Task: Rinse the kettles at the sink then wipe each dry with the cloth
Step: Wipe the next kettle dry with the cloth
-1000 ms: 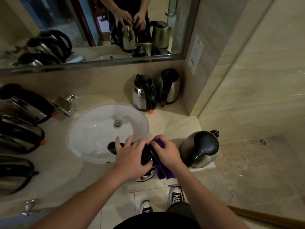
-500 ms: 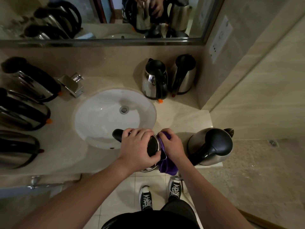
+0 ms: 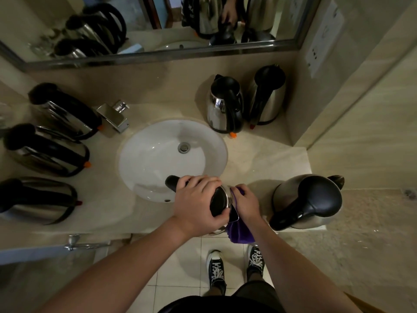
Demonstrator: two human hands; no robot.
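**Kettle held at the desk's front edge, cloth working its right flank**

Three steel kettles with black handles lie on their sides along the left of the desk (image 3: 108, 206): a far one (image 3: 63, 111), a middle one (image 3: 45, 150) and a near one (image 3: 38, 199). Polished steel like this is stiff and hard, and probably slick wherever rinse water clings, so the moulded black handle looks the safest place to take hold.

Right of them sits the white sink (image 3: 158, 159), with a chrome tap (image 3: 114, 116) behind its left rim.

At the sink's near edge is the kettle being wiped (image 3: 220, 201), tipped over the front of the desk. The left hand (image 3: 196, 206) clamps its fingers (image 3: 191, 184) over the black top and handle, whose end pokes out leftward above the basin. An empty kettle is likely light enough for one hand, though its rounded wall gives little purchase. Just beside it, the right hand (image 3: 244, 203) grips a purple cloth (image 3: 239, 233) against the kettle's right side; the cloth is soft and hangs limp below the wrist.

Behind the sink to the right stand two upright kettles, a shiny one (image 3: 224, 107) and a duller one (image 3: 268, 96), touching or nearly so. Rightmost, at the desk's front corner, stands a squat kettle with a domed black lid (image 3: 309, 202).
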